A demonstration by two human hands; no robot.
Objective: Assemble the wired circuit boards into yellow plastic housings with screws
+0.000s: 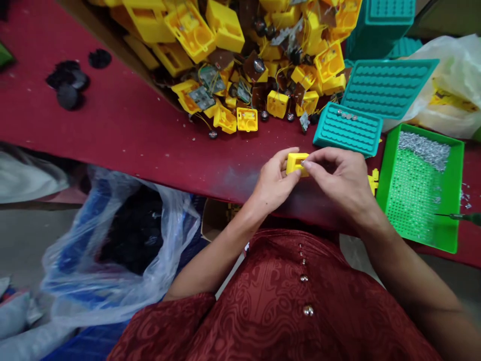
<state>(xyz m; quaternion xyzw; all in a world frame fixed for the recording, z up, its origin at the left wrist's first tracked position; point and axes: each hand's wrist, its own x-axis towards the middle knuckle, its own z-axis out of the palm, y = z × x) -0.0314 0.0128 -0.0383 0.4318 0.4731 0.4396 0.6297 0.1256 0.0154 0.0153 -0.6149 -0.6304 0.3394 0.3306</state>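
Observation:
Near the table's front edge, my left hand (276, 175) is closed around a small yellow plastic casing (293, 161), its hollow side tilted up. My right hand (340, 175) pinches a small silvery piece (303, 162) between thumb and forefinger, right at the casing's opening. The fingertips hide most of that piece, so its exact kind cannot be made out. Just beyond the right hand lies a teal ridged tray (347, 133) with several small round silvery cells (346, 116) on it.
Yellow casings (278, 104) with wires and circuit boards pile up at the back. A green basket (411, 200) with small screws (424, 149) stands right, a screwdriver (456, 216) reaching over it. Black discs (68, 95) lie left; below is a plastic-lined blue crate (80, 250).

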